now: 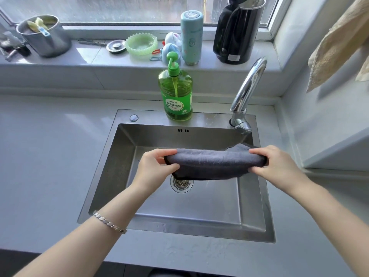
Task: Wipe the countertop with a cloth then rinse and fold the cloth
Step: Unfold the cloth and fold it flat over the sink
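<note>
A dark grey cloth, folded over into a long band, hangs stretched above the steel sink. My left hand pinches its left end and my right hand grips its right end. The cloth's lower edge droops just over the drain strainer. The grey countertop runs around the sink. The chrome tap stands at the sink's back right corner, with its spout turned away to the right and no water running.
A green dish-soap pump bottle stands on the sink's back rim. The window ledge holds a steel pot, a green bowl, a teal flask and a black kettle. A beige towel hangs at the right.
</note>
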Demonstrator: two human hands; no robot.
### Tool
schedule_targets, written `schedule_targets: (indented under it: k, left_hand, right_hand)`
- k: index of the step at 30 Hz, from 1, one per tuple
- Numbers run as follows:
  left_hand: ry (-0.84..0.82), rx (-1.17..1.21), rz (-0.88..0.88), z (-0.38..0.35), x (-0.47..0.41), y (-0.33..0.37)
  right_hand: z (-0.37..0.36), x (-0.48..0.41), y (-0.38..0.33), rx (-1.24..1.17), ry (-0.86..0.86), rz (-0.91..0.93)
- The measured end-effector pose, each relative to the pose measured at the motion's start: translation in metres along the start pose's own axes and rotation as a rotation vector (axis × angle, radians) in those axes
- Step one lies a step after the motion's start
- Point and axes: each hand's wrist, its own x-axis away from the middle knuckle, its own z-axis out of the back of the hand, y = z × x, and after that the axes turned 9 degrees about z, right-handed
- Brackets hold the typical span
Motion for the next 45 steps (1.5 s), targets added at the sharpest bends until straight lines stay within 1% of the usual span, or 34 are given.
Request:
schedule_targets:
  k: [3, 5, 7, 9, 10, 11, 13, 14, 15, 16, 17, 19, 20, 21, 23, 25, 26, 27, 28, 29, 30, 31, 32, 33, 34, 36, 37, 38, 40, 41, 43, 45]
  left_hand:
    - [0.074, -0.199, -0.095, 0.003, -0.004, -0.001]
    - [0.085, -0.291, -0.132, 0.004, -0.006, -0.001]
    - [0.076, -0.344, -0.168, 0.005, -0.006, -0.001]
    - [0.071, -0.336, -0.166, 0.006, -0.010, 0.000]
    - [0.050, -0.291, -0.127, 0.007, -0.013, 0.001]
    - [0.009, -0.206, -0.059, 0.008, -0.015, 0.003]
    - [-0.106, 0.058, 0.135, 0.011, -0.018, 0.007]
    - [-0.153, 0.178, 0.226, 0.010, -0.018, 0.008]
    - [-0.178, 0.243, 0.277, 0.008, -0.016, 0.010]
    - [-0.171, 0.243, 0.293, 0.006, -0.014, 0.011]
    - [-0.153, 0.233, 0.301, 0.002, -0.011, 0.013]
    - [-0.143, 0.249, 0.314, -0.004, -0.003, 0.017]
    - [-0.164, 0.287, 0.322, -0.007, 0.001, 0.020]
    - [-0.202, 0.333, 0.329, -0.010, 0.006, 0.024]
    - [-0.303, 0.425, 0.301, -0.014, 0.020, 0.034]
    - [-0.400, 0.450, 0.209, -0.015, 0.033, 0.040]
    - [-0.429, 0.432, 0.155, -0.013, 0.039, 0.040]
    - [-0.426, 0.397, 0.092, -0.010, 0.043, 0.039]
    - [-0.371, 0.334, 0.022, -0.006, 0.045, 0.036]
    - [-0.263, 0.246, -0.056, 0.000, 0.043, 0.032]
    - [-0.132, 0.162, -0.114, 0.008, 0.041, 0.026]
    - [-0.021, 0.118, -0.128, 0.015, 0.037, 0.017]
    - [0.036, 0.113, -0.095, 0.023, 0.033, 0.008]
    - [0.023, 0.148, -0.026, 0.031, 0.029, 0.000]
    - [-0.048, 0.211, 0.057, 0.039, 0.026, -0.006]
    - [-0.238, 0.374, 0.164, 0.053, 0.021, -0.016]
    - [-0.302, 0.438, 0.198, 0.060, 0.017, -0.019]
    - [-0.326, 0.493, 0.219, 0.068, 0.013, -0.022]
    - [-0.297, 0.572, 0.230, 0.083, 0.002, -0.026]
    - [-0.264, 0.597, 0.231, 0.092, -0.007, -0.028]
    - [-0.189, 0.585, 0.219, 0.111, -0.025, -0.028]
    - [-0.149, 0.546, 0.196, 0.133, -0.049, -0.029]
  right_hand:
    - [0.001, -0.001, 0.001, 0.067, 0.013, -0.043]
    - [0.003, -0.001, 0.001, 0.102, 0.026, -0.052]
    - [0.004, -0.002, 0.001, 0.103, 0.049, -0.050]
    - [0.005, -0.006, 0.004, 0.015, 0.036, -0.051]
    - [0.006, -0.008, 0.006, -0.113, 0.017, -0.056]
    - [0.008, -0.010, 0.006, -0.313, -0.008, -0.077]
    - [0.008, -0.015, 0.003, -0.782, -0.030, -0.167]
    - [0.005, -0.018, 0.000, -0.922, -0.010, -0.221]
    - [0.000, -0.021, -0.002, -0.976, 0.014, -0.266]
    - [-0.006, -0.025, -0.006, -0.942, 0.043, -0.289]
    - [-0.013, -0.027, -0.010, -0.844, 0.086, -0.293]
    - [-0.026, -0.029, -0.025, -0.624, 0.152, -0.243]
    - [-0.031, -0.027, -0.036, -0.565, 0.162, -0.205]
    - [-0.036, -0.024, -0.047, -0.549, 0.146, -0.155]
    - [-0.043, -0.015, -0.072, -0.607, 0.025, -0.021]
    - [-0.049, -0.006, -0.089, -0.645, -0.092, 0.090]
    - [-0.051, -0.005, -0.092, -0.659, -0.084, 0.122]
    - [-0.052, -0.005, -0.093, -0.680, -0.041, 0.140]
    - [-0.053, -0.007, -0.093, -0.710, -0.003, 0.153]
    - [-0.053, -0.008, -0.094, -0.734, 0.013, 0.170]
    - [-0.053, -0.011, -0.095, -0.753, 0.001, 0.187]
    - [-0.053, -0.013, -0.098, -0.776, -0.029, 0.208]
    - [-0.053, -0.015, -0.103, -0.810, -0.068, 0.227]
    - [-0.054, -0.017, -0.107, -0.853, -0.107, 0.241]
    - [-0.054, -0.020, -0.113, -0.909, -0.140, 0.249]
    - [-0.055, -0.026, -0.125, -1.027, -0.197, 0.247]
    - [-0.056, -0.030, -0.131, -1.064, -0.212, 0.242]
    - [-0.057, -0.036, -0.138, -1.085, -0.215, 0.236]
    - [-0.065, -0.050, -0.152, -1.034, -0.161, 0.219]
    - [-0.072, -0.059, -0.159, -0.950, -0.110, 0.210]
    - [-0.088, -0.080, -0.172, -0.775, -0.026, 0.178]
    - [-0.107, -0.104, -0.191, -0.692, 0.019, 0.124]
